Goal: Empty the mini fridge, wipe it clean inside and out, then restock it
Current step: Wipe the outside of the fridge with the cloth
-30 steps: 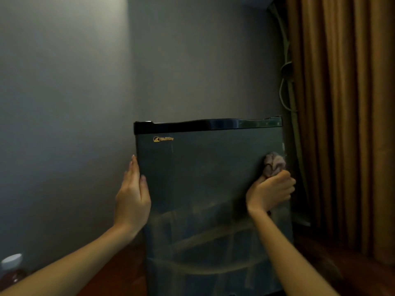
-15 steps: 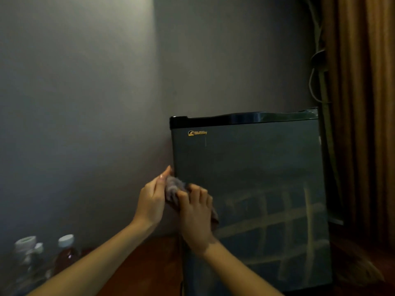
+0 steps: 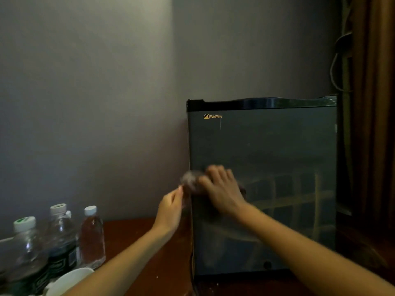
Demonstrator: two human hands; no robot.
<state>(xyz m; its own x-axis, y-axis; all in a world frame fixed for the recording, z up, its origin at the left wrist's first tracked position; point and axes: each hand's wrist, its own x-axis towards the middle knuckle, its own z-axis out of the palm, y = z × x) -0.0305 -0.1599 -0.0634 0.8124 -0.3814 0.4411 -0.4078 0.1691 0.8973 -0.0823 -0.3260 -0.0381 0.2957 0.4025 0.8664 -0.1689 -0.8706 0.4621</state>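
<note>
The dark mini fridge (image 3: 267, 146) stands on a wooden tabletop (image 3: 132, 238) with its door closed; smeared streaks show on the lower door. My right hand (image 3: 222, 189) holds a crumpled grey cloth (image 3: 190, 180) against the door's left edge, about halfway up. The cloth sticks out to the left of my fingers and looks blurred. My left hand (image 3: 171, 208) is just left of the fridge's side, fingertips pointing up below the cloth, holding nothing that I can see.
Three capped bottles (image 3: 61, 236) stand at the left of the tabletop, one with reddish liquid (image 3: 93, 233). A white bowl rim (image 3: 70, 278) shows at the bottom left. A brown curtain (image 3: 374, 124) and hanging cables (image 3: 339, 60) flank the fridge's right side.
My right hand swept the cloth from the door's right side across to its left edge. My left hand dropped slightly, away from the fridge's edge. The view shifted left, revealing the bottles.
</note>
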